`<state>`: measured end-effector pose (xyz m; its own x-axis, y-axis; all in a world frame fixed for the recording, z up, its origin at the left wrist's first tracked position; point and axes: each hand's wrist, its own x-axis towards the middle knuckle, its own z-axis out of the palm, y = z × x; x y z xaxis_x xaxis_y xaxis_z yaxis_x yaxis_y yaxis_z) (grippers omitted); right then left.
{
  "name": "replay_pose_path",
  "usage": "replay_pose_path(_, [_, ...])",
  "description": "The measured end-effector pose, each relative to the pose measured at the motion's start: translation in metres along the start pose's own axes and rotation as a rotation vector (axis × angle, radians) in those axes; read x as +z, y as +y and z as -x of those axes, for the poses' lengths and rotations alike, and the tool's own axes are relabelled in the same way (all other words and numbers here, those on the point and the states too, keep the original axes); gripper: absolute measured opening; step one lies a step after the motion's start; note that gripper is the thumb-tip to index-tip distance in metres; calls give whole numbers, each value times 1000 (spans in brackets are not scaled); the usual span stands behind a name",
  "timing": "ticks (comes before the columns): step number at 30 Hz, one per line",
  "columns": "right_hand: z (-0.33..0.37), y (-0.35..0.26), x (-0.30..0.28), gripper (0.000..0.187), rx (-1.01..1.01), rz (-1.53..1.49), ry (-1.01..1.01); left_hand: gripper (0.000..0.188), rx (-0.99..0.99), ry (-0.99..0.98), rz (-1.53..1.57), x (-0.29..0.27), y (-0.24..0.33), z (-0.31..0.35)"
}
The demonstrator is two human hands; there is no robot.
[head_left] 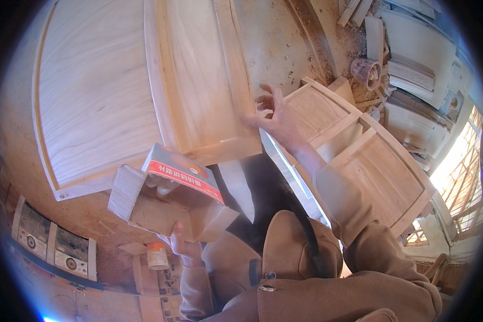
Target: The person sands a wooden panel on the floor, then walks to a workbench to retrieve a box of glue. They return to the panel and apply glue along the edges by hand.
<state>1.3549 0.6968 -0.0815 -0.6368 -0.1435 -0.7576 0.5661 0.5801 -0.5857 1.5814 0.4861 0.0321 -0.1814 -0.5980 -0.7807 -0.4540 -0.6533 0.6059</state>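
My left hand [183, 244] grips the near lower side of an open cardboard box [209, 217] with a red and grey printed face. Several pale rounded things [165, 185] show inside it; what they are I cannot make out. The box is tilted over the near edge of a large pale wooden panel [99, 96] with raised frame strips. At that panel's right edge is my right hand [272, 114], its fingers apart and loosely bent, nothing visible in them. The thumb side is blurred against the wood, so I cannot tell whether it touches.
A wooden frame with inset panels [383, 180] stands close on the right, beside my right forearm. Beyond it are a bucket [365, 74] and stacked boards [410, 75]. At the lower left are a small tub [157, 256] and a dusty unit with round dials [53, 244].
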Motion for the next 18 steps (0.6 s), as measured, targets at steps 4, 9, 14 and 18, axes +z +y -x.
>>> replay_pose_path(4, [25, 5, 6, 93, 2, -15, -14, 59, -28, 113, -25, 3, -1, 0])
replay_pose_path(9, [40, 4, 4, 92, 22, -44, -39, 60, -34, 94, -11, 4, -1, 2])
replay_pose_path(14, [32, 4, 4, 91, 29, -94, -11, 61, 8, 90, -51, -4, -4, -2])
replay_pose_path(18, [22, 3, 7, 91, -1, -98, 25, 62, 148, 17, -207, -7, -6, -6])
